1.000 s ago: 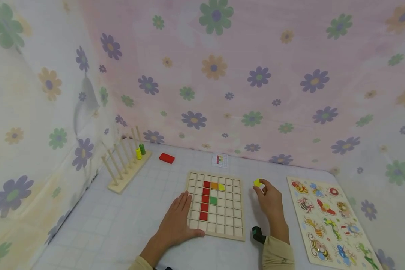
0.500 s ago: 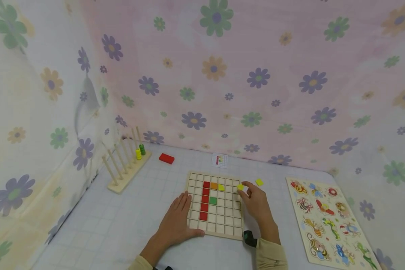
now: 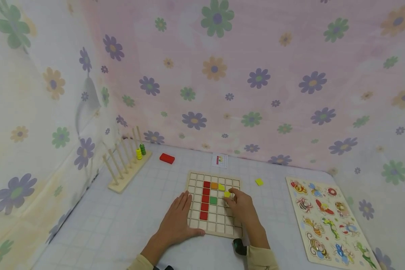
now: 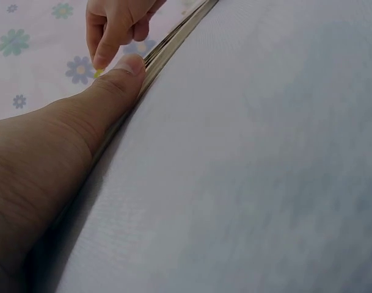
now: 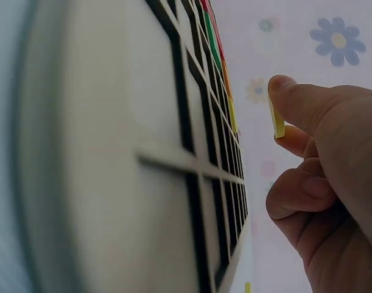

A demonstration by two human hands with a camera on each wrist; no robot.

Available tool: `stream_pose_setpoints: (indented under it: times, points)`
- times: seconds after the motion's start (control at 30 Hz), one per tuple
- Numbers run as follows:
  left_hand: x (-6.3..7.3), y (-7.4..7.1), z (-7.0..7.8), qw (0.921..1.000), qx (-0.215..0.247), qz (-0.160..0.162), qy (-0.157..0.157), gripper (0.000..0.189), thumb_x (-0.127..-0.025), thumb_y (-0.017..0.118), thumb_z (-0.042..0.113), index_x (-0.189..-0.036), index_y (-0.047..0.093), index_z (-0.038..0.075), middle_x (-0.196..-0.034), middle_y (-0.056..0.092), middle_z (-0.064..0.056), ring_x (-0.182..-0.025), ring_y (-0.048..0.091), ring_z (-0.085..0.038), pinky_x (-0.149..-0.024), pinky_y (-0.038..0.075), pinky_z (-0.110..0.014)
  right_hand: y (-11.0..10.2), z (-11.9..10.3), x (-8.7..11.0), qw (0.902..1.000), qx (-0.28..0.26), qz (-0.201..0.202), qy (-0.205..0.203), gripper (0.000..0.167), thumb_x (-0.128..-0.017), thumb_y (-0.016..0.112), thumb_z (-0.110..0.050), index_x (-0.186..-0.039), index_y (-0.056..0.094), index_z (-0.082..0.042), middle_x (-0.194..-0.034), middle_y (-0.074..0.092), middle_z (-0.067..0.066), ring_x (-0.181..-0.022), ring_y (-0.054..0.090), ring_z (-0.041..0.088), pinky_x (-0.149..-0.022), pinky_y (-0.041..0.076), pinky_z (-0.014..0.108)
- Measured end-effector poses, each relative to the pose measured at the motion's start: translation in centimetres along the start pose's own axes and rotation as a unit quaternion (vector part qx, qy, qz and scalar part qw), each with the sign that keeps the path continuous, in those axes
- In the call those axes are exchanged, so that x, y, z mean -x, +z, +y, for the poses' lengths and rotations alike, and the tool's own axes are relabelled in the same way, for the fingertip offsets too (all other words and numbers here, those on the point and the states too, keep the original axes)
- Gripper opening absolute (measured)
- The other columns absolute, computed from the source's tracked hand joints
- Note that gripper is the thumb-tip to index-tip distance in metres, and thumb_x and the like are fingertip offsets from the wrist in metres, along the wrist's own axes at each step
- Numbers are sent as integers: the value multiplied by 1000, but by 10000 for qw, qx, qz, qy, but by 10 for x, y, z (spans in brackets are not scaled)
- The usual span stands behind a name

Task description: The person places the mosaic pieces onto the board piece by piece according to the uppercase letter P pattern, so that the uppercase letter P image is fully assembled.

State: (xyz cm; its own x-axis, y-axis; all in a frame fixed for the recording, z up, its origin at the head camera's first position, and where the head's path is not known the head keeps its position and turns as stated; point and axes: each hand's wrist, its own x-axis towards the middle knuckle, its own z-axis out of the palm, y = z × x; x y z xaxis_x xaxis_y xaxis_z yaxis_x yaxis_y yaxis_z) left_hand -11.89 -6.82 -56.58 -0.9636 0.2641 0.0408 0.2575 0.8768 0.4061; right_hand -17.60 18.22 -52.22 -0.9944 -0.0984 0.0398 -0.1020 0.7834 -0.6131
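Observation:
A wooden grid board (image 3: 228, 232) lies on the cloth, with a column of red square tiles (image 3: 205, 199), an orange tile (image 3: 214, 186), a yellow tile (image 3: 221, 187) and a green tile (image 3: 213, 200) in its cells. My left hand (image 3: 175, 221) rests flat along the board's left and near edges, fingers straight and thumb spread. Between thumb and forefinger my right hand (image 3: 243, 205) pinches a yellow square tile (image 3: 227, 194) over the board, just below and right of the placed yellow one. In the right wrist view this tile (image 5: 276, 117) shows edge-on, apart from the board.
Another yellow tile (image 3: 259, 182) lies right of the board. Behind it are a small pattern card (image 3: 224, 160) and a red block (image 3: 167, 158). A wooden peg rack (image 3: 129, 172) with yellow and green beads stands left; an insect puzzle board (image 3: 330, 221) lies right.
My right hand has picked up one yellow tile from the cloth at the right and carried it left over the board. A second yellow tile stays on the cloth. The left hand keeps its place.

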Motion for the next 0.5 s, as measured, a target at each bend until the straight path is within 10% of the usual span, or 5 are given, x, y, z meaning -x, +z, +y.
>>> stream_pose_setpoints:
  times: [0.5]
  points:
    - [1, -2, 2, 10000, 19, 47, 36, 137, -66, 57, 96, -163, 21, 7, -172, 20, -10, -159, 19, -29, -128, 26, -48, 21, -8, 4, 9989, 320, -251, 250, 35, -91, 78, -29, -117, 70, -8, -67, 49, -4, -66, 46, 12, -55, 36, 23]
